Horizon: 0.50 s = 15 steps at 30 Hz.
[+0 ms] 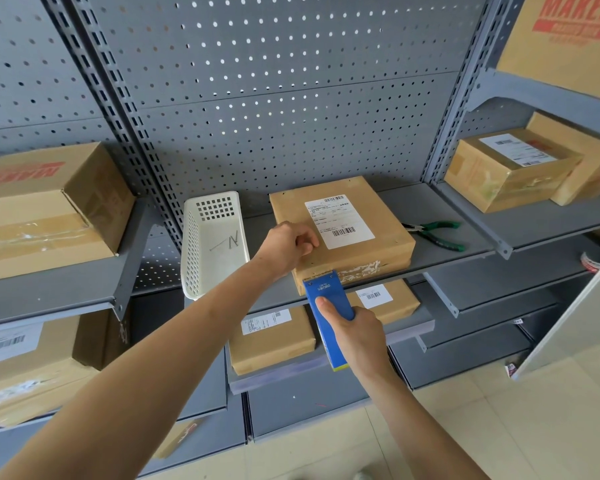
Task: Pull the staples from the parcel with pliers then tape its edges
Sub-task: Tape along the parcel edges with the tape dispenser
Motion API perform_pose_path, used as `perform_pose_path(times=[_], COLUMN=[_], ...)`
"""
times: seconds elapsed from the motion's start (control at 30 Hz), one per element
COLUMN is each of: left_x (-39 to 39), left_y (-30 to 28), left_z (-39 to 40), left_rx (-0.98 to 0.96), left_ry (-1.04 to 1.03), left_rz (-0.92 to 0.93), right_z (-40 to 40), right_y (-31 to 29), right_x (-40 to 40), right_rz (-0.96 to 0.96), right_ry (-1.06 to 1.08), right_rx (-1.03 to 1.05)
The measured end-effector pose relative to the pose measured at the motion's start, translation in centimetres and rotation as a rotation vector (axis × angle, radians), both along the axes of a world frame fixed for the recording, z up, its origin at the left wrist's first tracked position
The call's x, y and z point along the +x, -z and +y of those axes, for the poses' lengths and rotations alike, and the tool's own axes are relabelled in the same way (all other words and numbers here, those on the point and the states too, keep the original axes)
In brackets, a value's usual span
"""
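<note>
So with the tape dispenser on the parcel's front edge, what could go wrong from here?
The flat brown cardboard parcel overhangs the grey metal shelf, braced only by the left hand; it may slide. The blue tape dispenser in the right hand could lay tape crooked over the torn patch.

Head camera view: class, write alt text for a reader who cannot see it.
A right hand presses a blue tape dispenser against the front edge of a labelled parcel while the left hand steadies it. Green pliers lie beside it.
</note>
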<state>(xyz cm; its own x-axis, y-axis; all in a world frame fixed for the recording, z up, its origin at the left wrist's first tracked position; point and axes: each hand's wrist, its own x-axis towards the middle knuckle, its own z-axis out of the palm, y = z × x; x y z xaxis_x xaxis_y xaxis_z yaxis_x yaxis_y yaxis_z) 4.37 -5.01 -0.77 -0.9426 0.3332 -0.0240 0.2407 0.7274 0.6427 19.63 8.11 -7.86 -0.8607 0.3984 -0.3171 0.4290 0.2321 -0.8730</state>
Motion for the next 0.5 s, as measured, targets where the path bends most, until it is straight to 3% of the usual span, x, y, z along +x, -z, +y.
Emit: perform_pose_path(times=[0.23, 0.5], left_x=[-0.01, 0.37], left_y=[-0.01, 0.70], left_z=[0.39, -0.06], left_rx=[-0.167, -0.128], left_ry=[0.043, 0.071], left_rz=[0.123, 0.132], right_z=[-0.01, 0.11], right_y=[0.08, 0.16], right_x=[-0.09, -0.67], right_rz=[-0.016, -0.071], right_ry=[0.002, -0.007], right_rx=[0.030, 0.100])
